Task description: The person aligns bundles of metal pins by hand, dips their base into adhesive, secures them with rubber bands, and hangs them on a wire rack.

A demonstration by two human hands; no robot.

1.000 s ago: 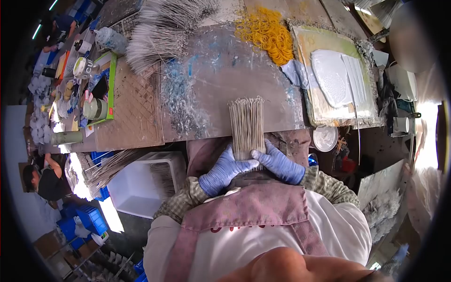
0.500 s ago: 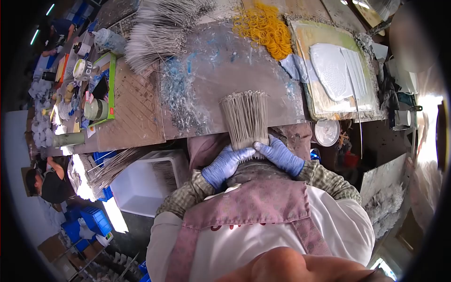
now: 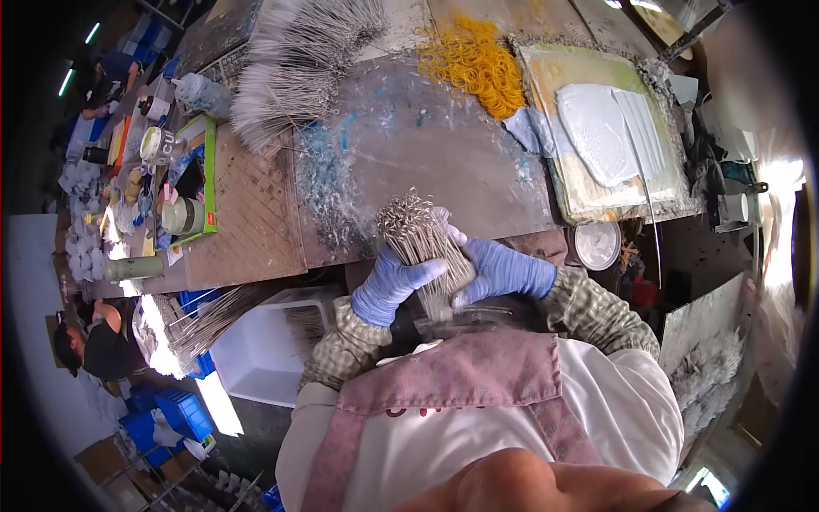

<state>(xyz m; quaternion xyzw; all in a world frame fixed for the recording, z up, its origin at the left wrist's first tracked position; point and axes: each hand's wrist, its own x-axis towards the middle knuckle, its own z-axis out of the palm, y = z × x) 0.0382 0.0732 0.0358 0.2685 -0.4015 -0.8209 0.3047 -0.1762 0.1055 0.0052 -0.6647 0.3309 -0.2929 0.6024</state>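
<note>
The worktable [image 3: 435,175] was the biggest thing in there: gray top w/ blue & white stains, near edge running crosswise just beyond the person's lap. A broad stained stretch of it, btwn the goods at the back & that edge, gave the most room for moving. On the R sat a rough-rimmed board [image 3: 589,194] w/ white paste [image 3: 589,128] spread on it, plus a thin rod [image 3: 651,213] poking past its near edge. Low on the L, a white bin [image 3: 247,367] stood right by the L sleeve [image 3: 345,346], so elbow room looked tighter that side.

Bristle brushes [image 3: 264,102] w/ wire stems fanned across the back L; yellow rubber bands [image 3: 478,72] were heaped back ctr., close to the board.

Both hands wore blue gloves. The R hand [image 3: 508,269] gripped from the R, thumb low on the near side, fingertips round the far side. The L hand [image 3: 388,286] was wrapped round the other side, thumb laid across. Btwn them, the looped-wire bundle [image 3: 422,243] tilted, loops up & toward the L, over the table's near edge as I saw it; couldn't tell if it touched. Its lower end, toward the apron [image 3: 461,367], was blurred.
</note>
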